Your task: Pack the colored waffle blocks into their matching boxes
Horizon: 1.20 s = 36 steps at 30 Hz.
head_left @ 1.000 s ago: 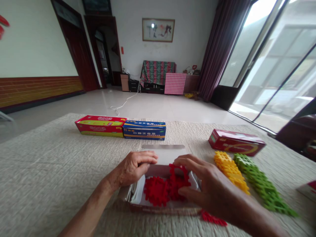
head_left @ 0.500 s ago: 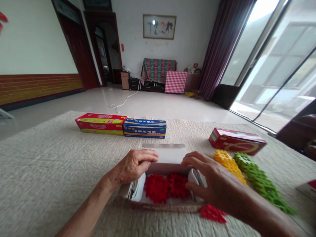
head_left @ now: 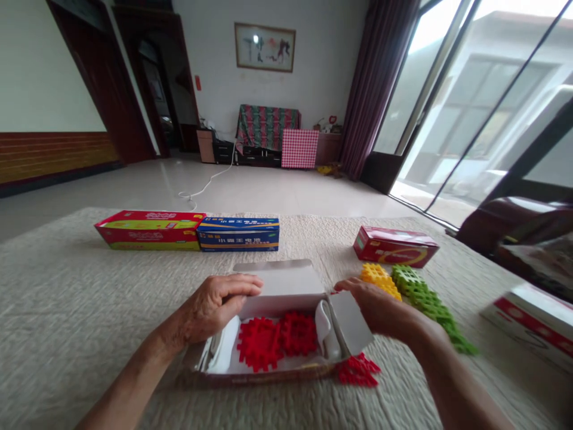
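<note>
A white-lined cardboard box (head_left: 264, 378) stands uncovered in front of me, its back flap (head_left: 280, 278) laid away from me. Two red gear-shaped plastic pieces (head_left: 259, 343) lie inside, between folded white wads (head_left: 328, 337) at the ends. My left hand (head_left: 224, 301) is closed over the back left corner, fingers together and thumb at the wall. At the back right corner, behind the raised right flap (head_left: 351, 322), my right hand (head_left: 376, 304) has its fingers stretched out, partly hidden by that flap. More red plastic pieces (head_left: 359, 370) lie by the box's right end.
Yellow lattice pieces (head_left: 379, 279) and a green lattice strip (head_left: 430, 304) lie to the right. Behind them is a dark red box (head_left: 396, 246). A red-yellow box (head_left: 150, 230) and a blue box (head_left: 239, 234) stand end to end at the back left. Another box (head_left: 532, 322) sits far right.
My right hand has moved from over the box's right end to behind its right flap, which now stands up and outward. My left hand keeps its place on the box. The view has turned right.
</note>
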Each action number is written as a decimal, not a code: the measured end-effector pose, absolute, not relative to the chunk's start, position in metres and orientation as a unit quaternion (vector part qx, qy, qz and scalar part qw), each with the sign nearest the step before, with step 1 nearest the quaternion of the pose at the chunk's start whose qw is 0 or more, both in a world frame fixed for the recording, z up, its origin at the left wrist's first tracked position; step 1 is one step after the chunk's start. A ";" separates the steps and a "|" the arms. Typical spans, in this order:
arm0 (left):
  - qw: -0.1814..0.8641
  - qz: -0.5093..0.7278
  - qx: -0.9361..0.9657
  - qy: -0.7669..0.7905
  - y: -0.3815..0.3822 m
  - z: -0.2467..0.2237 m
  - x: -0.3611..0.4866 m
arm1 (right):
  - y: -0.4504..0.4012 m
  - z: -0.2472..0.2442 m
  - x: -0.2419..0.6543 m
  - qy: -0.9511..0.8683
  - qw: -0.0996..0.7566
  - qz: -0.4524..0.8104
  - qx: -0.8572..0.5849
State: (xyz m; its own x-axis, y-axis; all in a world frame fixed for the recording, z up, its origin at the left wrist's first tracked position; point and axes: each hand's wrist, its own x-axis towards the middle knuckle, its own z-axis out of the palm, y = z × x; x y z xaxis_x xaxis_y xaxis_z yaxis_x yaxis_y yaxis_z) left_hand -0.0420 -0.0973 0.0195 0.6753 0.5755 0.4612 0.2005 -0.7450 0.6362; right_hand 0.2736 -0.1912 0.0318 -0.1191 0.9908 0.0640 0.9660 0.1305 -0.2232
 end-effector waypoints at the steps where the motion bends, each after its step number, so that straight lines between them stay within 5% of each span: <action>1: 0.279 0.337 0.871 0.223 -0.097 0.020 -0.042 | -0.190 0.031 0.270 -0.751 0.093 0.074 -0.649; 13: 0.298 0.333 0.866 0.223 -0.098 0.021 -0.042 | -0.185 0.030 0.286 -0.714 0.085 0.053 -0.693; 19: 0.332 0.320 0.846 0.269 -0.098 0.023 -0.044 | -0.200 0.072 0.266 -0.701 0.275 -0.101 -0.651; 27: 0.418 0.334 0.789 0.303 -0.098 0.020 -0.042 | -0.215 0.071 0.160 -0.783 0.280 0.185 -0.524; 36: 0.420 0.329 0.787 0.309 -0.099 0.022 -0.041 | -0.210 0.060 0.150 -0.778 0.301 0.184 -0.520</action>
State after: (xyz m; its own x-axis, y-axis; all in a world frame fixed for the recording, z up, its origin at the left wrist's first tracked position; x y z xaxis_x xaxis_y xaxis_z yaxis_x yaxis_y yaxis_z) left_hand -0.0412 -0.0993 0.0224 0.5916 0.7638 0.2580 0.2099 -0.4549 0.8654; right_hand 0.1501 -0.2101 0.0605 -0.2780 0.9196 0.2775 0.6981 0.3919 -0.5992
